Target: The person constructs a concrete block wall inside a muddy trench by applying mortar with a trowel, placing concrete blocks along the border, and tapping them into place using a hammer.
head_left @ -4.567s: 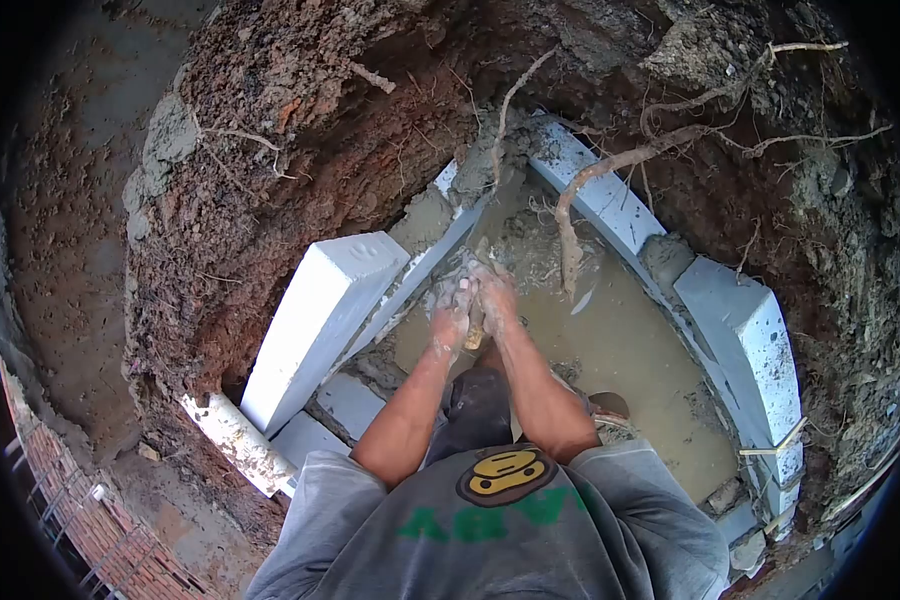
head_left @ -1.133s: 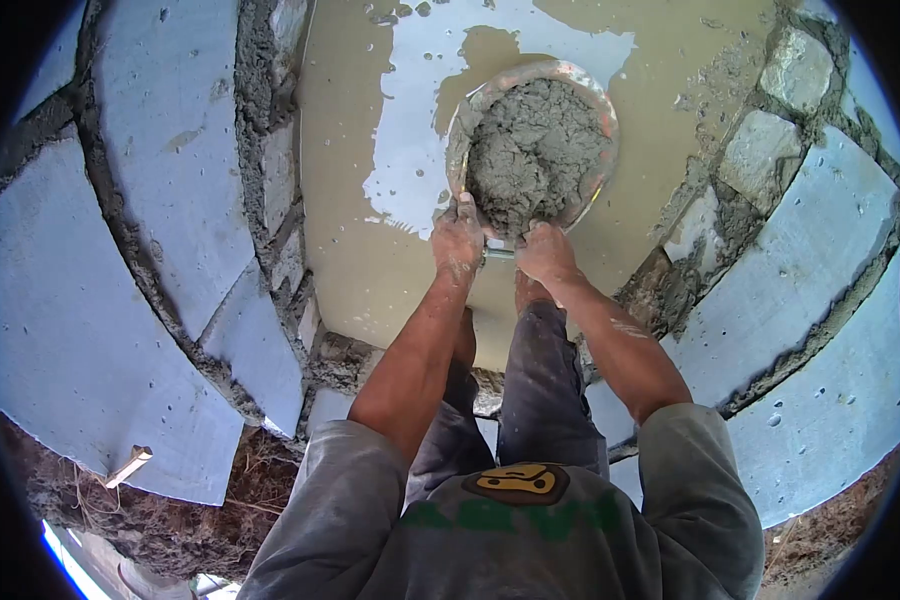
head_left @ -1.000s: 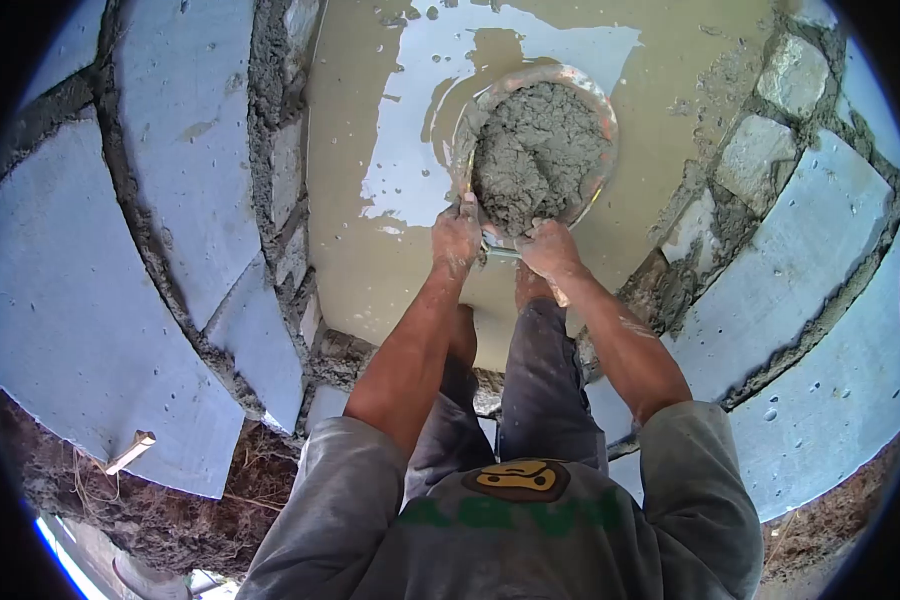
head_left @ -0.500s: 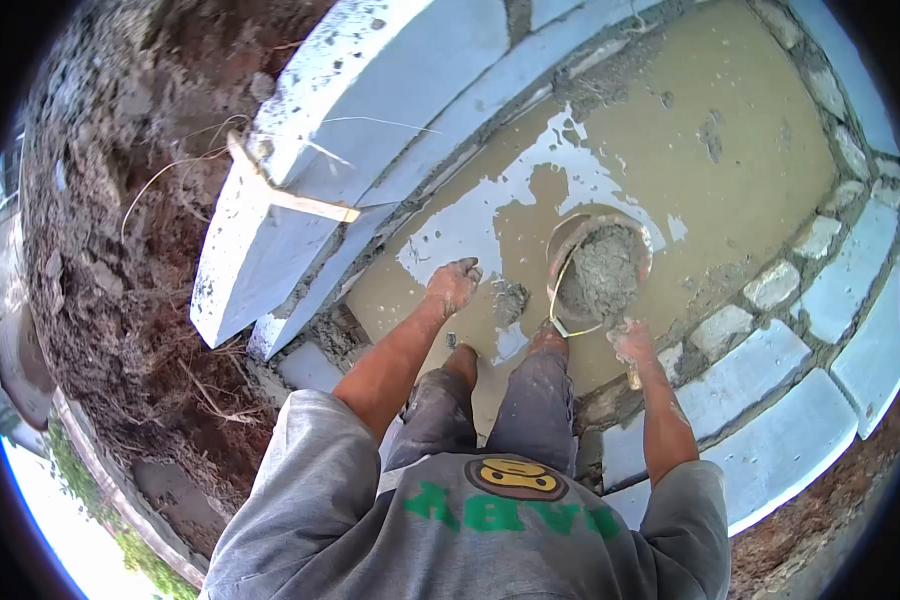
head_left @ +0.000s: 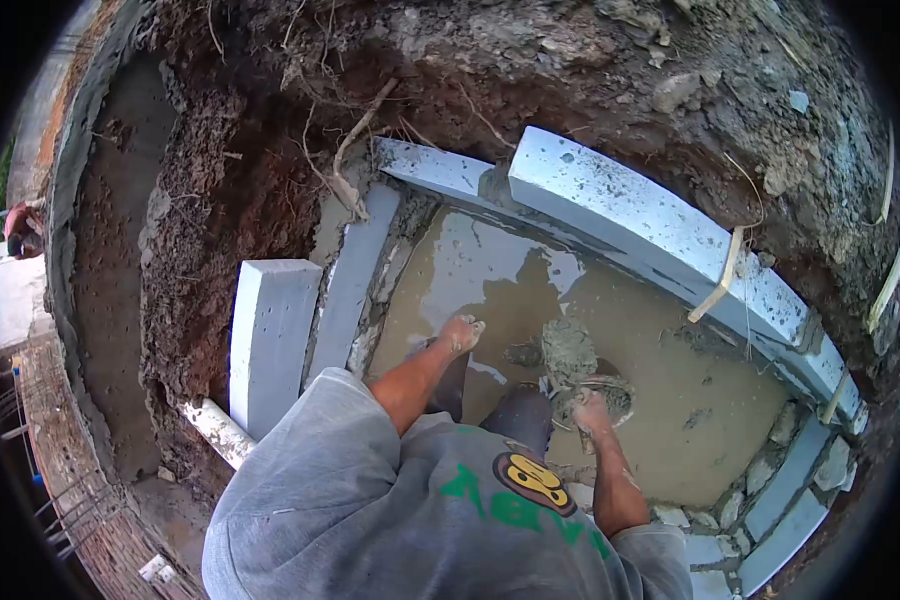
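My right hand [head_left: 592, 410] grips the mortar-loaded trowel [head_left: 568, 352]: likely nose-heavy, its load soft, apt to slide, best held by the handle. My left hand's [head_left: 461, 333] grip I can't tell.

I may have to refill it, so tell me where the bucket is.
In the head view, the bucket sits in the muddy water, right of centre, partly hidden by the right hand.

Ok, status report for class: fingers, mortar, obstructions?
Left fingers curled, apparently empty. Right fingers at bucket. Mortar mound just beyond. Wooden strip over block wall.
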`<state>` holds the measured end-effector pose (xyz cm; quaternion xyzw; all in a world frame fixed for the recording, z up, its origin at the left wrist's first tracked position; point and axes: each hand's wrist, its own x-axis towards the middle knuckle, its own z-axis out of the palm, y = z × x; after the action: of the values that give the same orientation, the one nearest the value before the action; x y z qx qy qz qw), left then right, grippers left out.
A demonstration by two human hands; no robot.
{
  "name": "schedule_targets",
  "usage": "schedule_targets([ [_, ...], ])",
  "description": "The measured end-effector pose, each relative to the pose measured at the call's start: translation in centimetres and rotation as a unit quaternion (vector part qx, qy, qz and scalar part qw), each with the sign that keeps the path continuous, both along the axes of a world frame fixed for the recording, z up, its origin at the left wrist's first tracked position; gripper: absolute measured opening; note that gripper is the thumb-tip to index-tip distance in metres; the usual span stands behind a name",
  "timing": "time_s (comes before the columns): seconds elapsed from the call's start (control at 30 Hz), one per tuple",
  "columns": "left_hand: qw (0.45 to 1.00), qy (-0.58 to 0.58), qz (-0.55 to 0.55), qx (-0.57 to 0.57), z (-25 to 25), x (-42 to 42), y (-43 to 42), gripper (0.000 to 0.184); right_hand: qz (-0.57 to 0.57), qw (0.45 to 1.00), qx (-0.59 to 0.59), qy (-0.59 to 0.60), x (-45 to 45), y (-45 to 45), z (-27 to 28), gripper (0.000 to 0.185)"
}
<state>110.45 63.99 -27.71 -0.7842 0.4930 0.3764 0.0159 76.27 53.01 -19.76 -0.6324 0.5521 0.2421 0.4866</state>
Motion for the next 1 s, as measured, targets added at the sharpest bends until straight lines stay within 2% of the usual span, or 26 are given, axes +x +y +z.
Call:
schedule_targets([
  [0.03, 0.968, 0.118, 0.220, 0.022, 0.4, 1.2, 0.5, 0.037, 0.055, 0.998, -0.025, -0.030, 3.1, -1.2, 1.2, 0.053],
  [0.07, 0.875, 0.232, 0.422, 0.045, 1.7, 2.4, 1.0, 0.037, 0.117, 0.989, -0.067, -0.061, 5.0, -1.9, 0.2, 0.045],
  [0.1, 0.729, 0.334, 0.594, 0.065, 3.0, 3.5, 1.2, 0.038, 0.175, 0.974, -0.106, -0.093, 8.4, -2.9, 1.2, 0.038],
  [0.17, 0.636, 0.366, 0.679, 0.000, 4.8, 6.3, 0.8, 0.042, 0.141, 0.982, 0.078, -0.102, 16.5, -6.4, 5.4, 0.031],
  [0.23, 0.532, 0.400, 0.742, -0.079, 5.9, 9.4, -0.7, 0.046, 0.250, 0.961, -0.011, -0.118, 23.0, -7.9, 5.3, 0.028],
  [0.3, 0.417, 0.432, 0.782, -0.167, 6.3, 12.5, -2.6, 0.049, 0.323, 0.936, -0.062, -0.125, 30.6, -9.8, 8.9, 0.024],
  [0.37, 0.334, 0.477, 0.770, -0.262, 6.4, 16.0, -5.1, 0.058, 0.332, 0.901, -0.162, -0.227, 36.9, -10.9, 10.8, 0.023],
  [0.4, 0.292, 0.495, 0.759, -0.307, 6.1, 17.8, -6.4, 0.062, 0.338, 0.872, -0.237, -0.263, 39.3, -11.1, 9.9, 0.024],
  [0.43, 0.266, 0.506, 0.756, -0.319, 5.5, 19.7, -7.6, 0.063, 0.341, 0.836, -0.309, -0.299, 41.7, -11.3, 8.8, 0.026],
  [0.5, 0.216, 0.526, 0.749, -0.339, 4.3, 23.0, -9.8, 0.064, 0.347, 0.827, -0.355, -0.263, 47.2, -12.1, 6.8, 0.031],
  [0.53, 0.184, 0.524, 0.763, -0.331, 9.4, 24.7, -12.1, 0.073, 0.343, 0.816, -0.394, -0.249, 49.6, -12.5, 5.1, 0.032],
  [0.6, 0.147, 0.474, 0.800, -0.336, 5.4, 27.6, -15.0, 0.075, 0.338, 0.788, -0.467, -0.216, 52.5, -12.8, 1.5, 0.034],
  [0.7, 0.135, 0.516, 0.771, -0.348, 3.8, 29.3, -16.8, 0.072, 0.342, 0.757, -0.505, -0.234, 52.6, -11.7, 1.6, 0.032],
  [0.83, 0.119, 0.568, 0.693, -0.429, 5.3, 28.7, -16.9, 0.058, 0.288, 0.831, -0.428, -0.206, 50.8, -10.9, 3.4, 0.034],
  [0.93, 0.082, 0.573, 0.699, -0.420, 3.7, 28.7, -17.0, 0.052, 0.283, 0.822, -0.442, -0.220, 46.9, -10.3, 4.8, 0.031],
  [0.97, 0.079, 0.592, 0.683, -0.420, 5.5, 29.3, -16.9, 0.052, 0.283, 0.841, -0.414, -0.202, 45.6, -10.0, 5.5, 0.030],
  [1.0, 0.078, 0.578, 0.695, -0.420, 4.8, 29.4, -16.6, 0.052, 0.281, 0.859, -0.387, -0.184, 44.5, -9.7, 6.1, 0.029],
])
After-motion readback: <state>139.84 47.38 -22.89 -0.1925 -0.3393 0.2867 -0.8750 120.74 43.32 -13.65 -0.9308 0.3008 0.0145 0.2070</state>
